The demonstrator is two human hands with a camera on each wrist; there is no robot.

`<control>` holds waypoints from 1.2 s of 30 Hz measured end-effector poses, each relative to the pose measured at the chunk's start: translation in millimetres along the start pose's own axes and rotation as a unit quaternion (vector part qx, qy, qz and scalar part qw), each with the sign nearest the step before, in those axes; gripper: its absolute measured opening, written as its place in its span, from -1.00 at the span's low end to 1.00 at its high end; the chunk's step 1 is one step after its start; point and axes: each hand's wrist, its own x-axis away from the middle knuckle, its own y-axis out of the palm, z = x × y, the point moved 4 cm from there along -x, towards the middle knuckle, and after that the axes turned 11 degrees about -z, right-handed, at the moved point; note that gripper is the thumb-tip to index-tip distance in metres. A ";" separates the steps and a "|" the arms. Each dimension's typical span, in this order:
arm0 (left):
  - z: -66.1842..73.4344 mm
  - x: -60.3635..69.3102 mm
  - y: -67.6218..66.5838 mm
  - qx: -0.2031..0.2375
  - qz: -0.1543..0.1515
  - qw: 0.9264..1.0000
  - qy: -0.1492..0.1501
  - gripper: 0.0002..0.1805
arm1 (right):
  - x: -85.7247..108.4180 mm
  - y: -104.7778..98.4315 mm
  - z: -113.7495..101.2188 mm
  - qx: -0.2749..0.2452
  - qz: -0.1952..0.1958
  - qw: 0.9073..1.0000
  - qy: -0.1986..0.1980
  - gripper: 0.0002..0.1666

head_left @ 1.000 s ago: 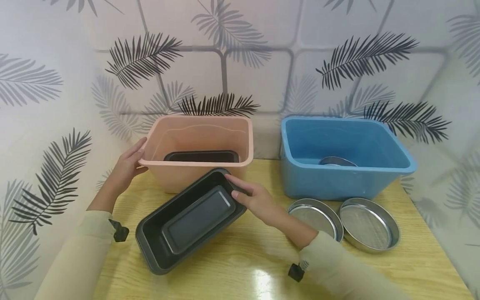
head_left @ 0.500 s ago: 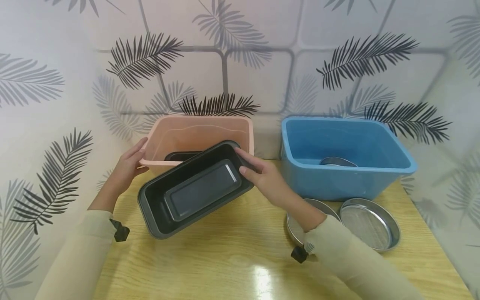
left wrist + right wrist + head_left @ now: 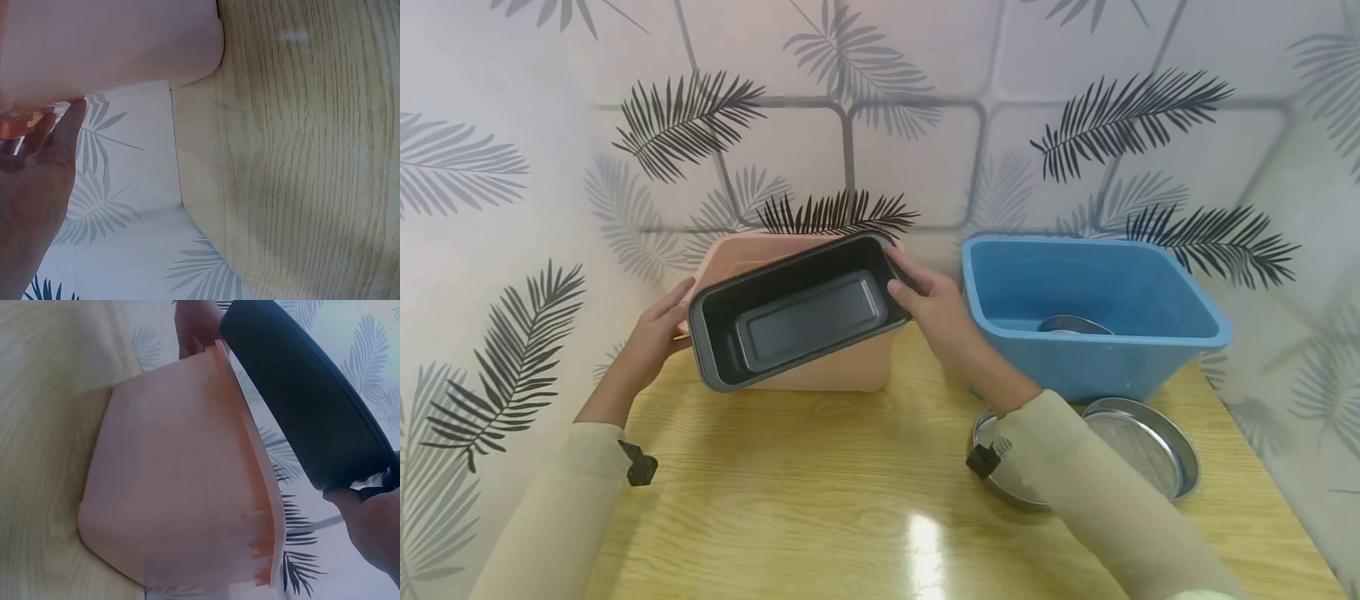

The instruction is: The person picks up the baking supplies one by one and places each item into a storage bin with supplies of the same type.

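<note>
A dark rectangular loaf pan (image 3: 808,312) is held tilted in front of and above the mouth of the pink bin (image 3: 827,367), hiding most of its inside. My right hand (image 3: 943,321) pinches the pan's right end, thumb on the inner side; the right wrist view shows the pan's dark underside (image 3: 306,387) beside the bin's rim. My left hand (image 3: 651,342) grips the left rim of the pink bin, its fingers curled at the edge. Seen from the left wrist, the left hand (image 3: 37,181) touches the bin wall (image 3: 112,44).
To the right stands a blue bin (image 3: 1075,358) with a round metal piece (image 3: 1075,324) inside. Two round metal pans lie in front of it, the right one (image 3: 1142,450) partly under my right sleeve. A patterned wall (image 3: 917,167) rises behind the wooden table (image 3: 790,500).
My right hand has raised the loaf pan up from in front of the pink bin to its mouth and turned it closer to level. My left hand has stayed on the rim.
</note>
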 end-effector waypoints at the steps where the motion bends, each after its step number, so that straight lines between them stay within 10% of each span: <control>1: 0.0 0.5 0.2 0.000 0.000 1.000 0.000 -0.30 | -3.2 -1.2 0.1 -0.013 0.003 1.000 -0.001 -0.37; 15: 1.1 3.1 3.2 -0.047 0.001 0.999 -0.020 -0.31 | -44.5 -15.9 18.2 -0.122 0.070 0.990 -0.001 -0.32; 30: 1.0 2.0 2.6 -0.029 0.002 1.000 -0.006 -0.30 | -81.1 3.0 39.5 0.091 0.082 0.991 0.054 -0.33; 36: 2.1 4.5 2.1 -0.039 0.004 0.999 -0.014 -0.31 | -86.6 10.9 40.0 0.072 0.079 0.992 0.072 -0.30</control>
